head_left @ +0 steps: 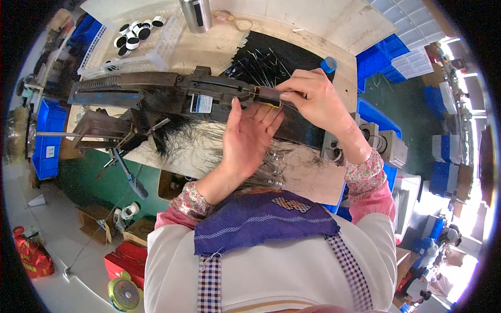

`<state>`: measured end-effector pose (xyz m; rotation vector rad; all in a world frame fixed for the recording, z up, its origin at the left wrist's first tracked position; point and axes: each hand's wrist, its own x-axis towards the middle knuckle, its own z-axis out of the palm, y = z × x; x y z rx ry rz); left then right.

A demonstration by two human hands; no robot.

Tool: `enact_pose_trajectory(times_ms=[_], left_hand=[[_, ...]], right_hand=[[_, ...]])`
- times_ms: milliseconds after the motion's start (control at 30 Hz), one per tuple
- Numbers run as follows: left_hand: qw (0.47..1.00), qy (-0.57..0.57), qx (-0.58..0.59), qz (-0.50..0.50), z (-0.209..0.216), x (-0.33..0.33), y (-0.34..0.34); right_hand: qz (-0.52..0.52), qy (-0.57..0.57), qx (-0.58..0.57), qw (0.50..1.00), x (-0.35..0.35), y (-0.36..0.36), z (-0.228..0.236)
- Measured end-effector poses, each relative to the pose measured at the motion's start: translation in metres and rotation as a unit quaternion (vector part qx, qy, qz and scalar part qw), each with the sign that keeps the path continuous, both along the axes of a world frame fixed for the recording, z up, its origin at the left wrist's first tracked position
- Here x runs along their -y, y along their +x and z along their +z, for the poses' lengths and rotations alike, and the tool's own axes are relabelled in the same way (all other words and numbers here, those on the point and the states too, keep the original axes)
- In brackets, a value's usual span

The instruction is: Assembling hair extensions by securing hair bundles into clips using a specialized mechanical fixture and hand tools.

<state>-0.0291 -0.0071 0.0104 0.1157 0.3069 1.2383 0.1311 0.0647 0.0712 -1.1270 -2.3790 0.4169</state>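
Observation:
A long dark metal machine point(156, 83) lies across the bench, with a white label point(201, 103) on its front. At its right end is a dark block point(269, 95) with a yellowish edge. My left hand point(249, 138) is palm up just below this block, its fingers stretched out and their tips against or under it. From the right, my right hand point(314, 100) reaches over, finger and thumb pinched at the block's right end; whatever lies between them is hidden. Thin dark wire-like strands point(271, 169) are strewn on the bench near my left wrist.
Slender metal rods point(266, 65) lie on a black mat beyond the machine. A clear basket point(117, 65) of black-and-white round pieces and a metal cup point(196, 15) stand at the back. A blue cap point(328, 64) is beside my right hand. Blue bins point(49, 138) flank the bench.

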Motion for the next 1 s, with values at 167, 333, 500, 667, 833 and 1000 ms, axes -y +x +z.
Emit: enact_pose_trajectory(times_ms=[167, 333, 500, 667, 833, 1000], left_hand=[[1.000, 0.000, -0.025, -0.004, 0.007, -0.005, 0.001], [1.000, -0.002, 0.004, -0.017, 0.002, -0.003, -0.001], [0.999, -0.037, -0.011, -0.004, 0.015, -0.004, 0.000], [0.998, 0.037, 0.044, -0.034, -0.003, -0.002, -0.003], [1.000, 0.013, -0.008, 0.010, 0.003, -0.001, -0.005], [1.000, 0.008, -0.003, 0.007, 0.001, -0.001, -0.005]], right_hand=[[0.011, 0.057, 0.022, 0.998, 0.001, -0.003, 0.001], [0.008, 0.085, 0.029, 0.996, 0.005, -0.004, 0.003], [0.014, 0.154, 0.003, 0.988, 0.019, -0.011, 0.003], [-0.027, 0.157, 0.002, 0.987, 0.015, -0.011, -0.003], [-0.033, -0.005, -0.120, 0.992, -0.006, 0.005, 0.011], [0.003, 0.015, -0.015, 1.000, -0.003, 0.008, -0.010]])
